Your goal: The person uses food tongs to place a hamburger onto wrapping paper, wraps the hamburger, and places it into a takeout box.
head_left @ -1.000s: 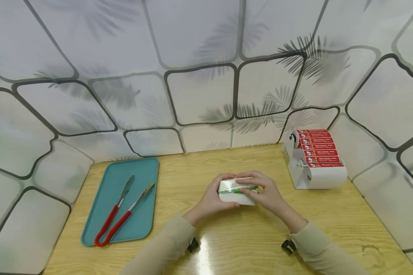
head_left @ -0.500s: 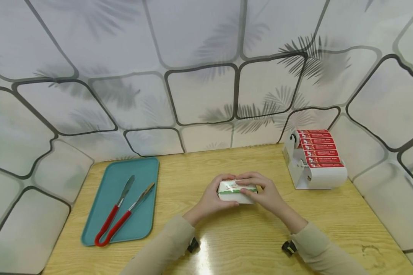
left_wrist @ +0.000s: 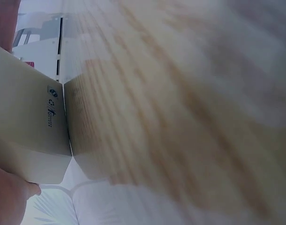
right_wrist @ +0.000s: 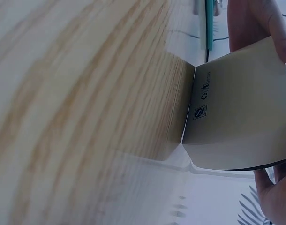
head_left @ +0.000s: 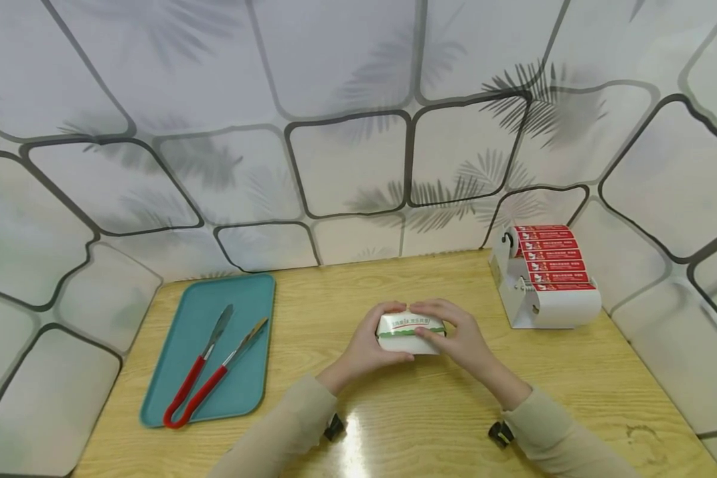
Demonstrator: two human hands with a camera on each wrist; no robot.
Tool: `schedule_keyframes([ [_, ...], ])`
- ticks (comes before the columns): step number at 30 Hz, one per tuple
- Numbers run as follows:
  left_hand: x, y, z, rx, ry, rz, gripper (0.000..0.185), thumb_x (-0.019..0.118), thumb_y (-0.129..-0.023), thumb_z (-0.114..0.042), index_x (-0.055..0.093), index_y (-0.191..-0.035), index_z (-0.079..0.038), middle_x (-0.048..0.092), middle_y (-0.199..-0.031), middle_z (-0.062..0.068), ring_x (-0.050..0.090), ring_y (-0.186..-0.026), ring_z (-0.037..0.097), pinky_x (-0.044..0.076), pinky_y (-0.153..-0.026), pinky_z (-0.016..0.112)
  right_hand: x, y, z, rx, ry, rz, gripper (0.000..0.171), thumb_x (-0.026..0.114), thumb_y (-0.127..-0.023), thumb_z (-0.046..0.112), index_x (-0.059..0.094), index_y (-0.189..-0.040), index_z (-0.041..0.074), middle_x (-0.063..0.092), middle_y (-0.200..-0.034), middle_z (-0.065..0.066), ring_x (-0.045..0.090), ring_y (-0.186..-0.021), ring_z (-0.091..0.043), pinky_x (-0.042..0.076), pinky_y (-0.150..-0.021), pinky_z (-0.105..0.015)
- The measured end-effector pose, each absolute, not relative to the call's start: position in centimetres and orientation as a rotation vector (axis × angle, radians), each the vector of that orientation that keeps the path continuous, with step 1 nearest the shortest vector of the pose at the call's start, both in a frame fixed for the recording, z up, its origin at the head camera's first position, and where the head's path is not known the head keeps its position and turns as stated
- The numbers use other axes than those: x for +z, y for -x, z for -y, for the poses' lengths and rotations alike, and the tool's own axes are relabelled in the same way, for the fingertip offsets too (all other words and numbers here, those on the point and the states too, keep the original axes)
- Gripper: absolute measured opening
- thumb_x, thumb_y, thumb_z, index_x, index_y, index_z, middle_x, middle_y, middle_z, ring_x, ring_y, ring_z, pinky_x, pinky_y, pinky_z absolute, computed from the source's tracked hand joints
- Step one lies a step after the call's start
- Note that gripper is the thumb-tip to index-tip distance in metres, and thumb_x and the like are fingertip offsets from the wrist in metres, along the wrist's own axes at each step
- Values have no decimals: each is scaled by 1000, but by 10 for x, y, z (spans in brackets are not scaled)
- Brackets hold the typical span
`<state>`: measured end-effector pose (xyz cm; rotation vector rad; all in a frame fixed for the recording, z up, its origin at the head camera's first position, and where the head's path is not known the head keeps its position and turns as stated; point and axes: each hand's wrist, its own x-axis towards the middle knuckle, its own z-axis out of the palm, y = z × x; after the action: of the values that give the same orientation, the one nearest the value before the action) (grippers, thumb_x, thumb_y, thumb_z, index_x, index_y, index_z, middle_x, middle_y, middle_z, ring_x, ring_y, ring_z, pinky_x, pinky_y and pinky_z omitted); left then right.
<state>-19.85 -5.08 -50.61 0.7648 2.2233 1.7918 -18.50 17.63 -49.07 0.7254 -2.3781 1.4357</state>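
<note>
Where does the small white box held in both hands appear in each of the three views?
Head: white box at centre, between left hand and right hand.
Left wrist: left edge.
Right wrist: right side.
Shared landmark: wooden table.

Light wood-grain table (head_left: pixel 573 385), glossy, with a bright glare patch from overhead light near the front edge. White backdrop panels (head_left: pixel 346 166) close it in at the back and on both sides, printed with dark rounded-tile outlines and grey palm-leaf shadows. Teal tray (head_left: pixel 251 299) at the left of the table, with red-handled tongs (head_left: pixel 206 372) lying in it. White label dispenser (head_left: pixel 544 279) with a roll of red labels stands at the right rear, near the backdrop.
</note>
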Motion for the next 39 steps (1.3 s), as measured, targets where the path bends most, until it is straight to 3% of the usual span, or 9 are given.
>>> schedule_keyframes([
  [9, -506, 199, 51, 1766, -762, -2235, 97, 96, -75, -5, 43, -156, -11, 54, -151, 14, 56, -119, 16, 51, -98, 25, -488, 184, -174, 1413, -723, 2364, 40, 86, -84, -2, 79, -122, 9, 77, -125, -11, 67, -121, -9, 44, -111, -13],
  [18, -505, 198, 51, 1765, -767, -2227, 99, 94, -77, -4, 38, -159, -7, 50, -152, 15, 53, -119, 17, 50, -96, 25, -487, 188, -177, 1448, -758, 2392, 40, 86, -83, -1, 79, -121, 8, 77, -123, -10, 66, -119, -6, 47, -109, -15],
  [27, -506, 197, 51, 1766, -735, -2210, 88, 86, -87, -5, 37, -161, -12, 46, -154, 19, 53, -117, 13, 52, -95, 22, -484, 189, -177, 1497, -698, 2459, 39, 85, -87, 3, 78, -124, 12, 76, -127, -8, 63, -123, -2, 46, -110, -19],
  [39, -507, 196, 52, 1791, -694, -2163, 84, 82, -91, -2, 37, -161, -11, 44, -157, 18, 57, -123, 23, 55, -96, 21, -485, 189, -175, 1548, -684, 2455, 38, 85, -87, 2, 78, -124, 9, 75, -129, -11, 62, -124, -1, 46, -110, -17],
])
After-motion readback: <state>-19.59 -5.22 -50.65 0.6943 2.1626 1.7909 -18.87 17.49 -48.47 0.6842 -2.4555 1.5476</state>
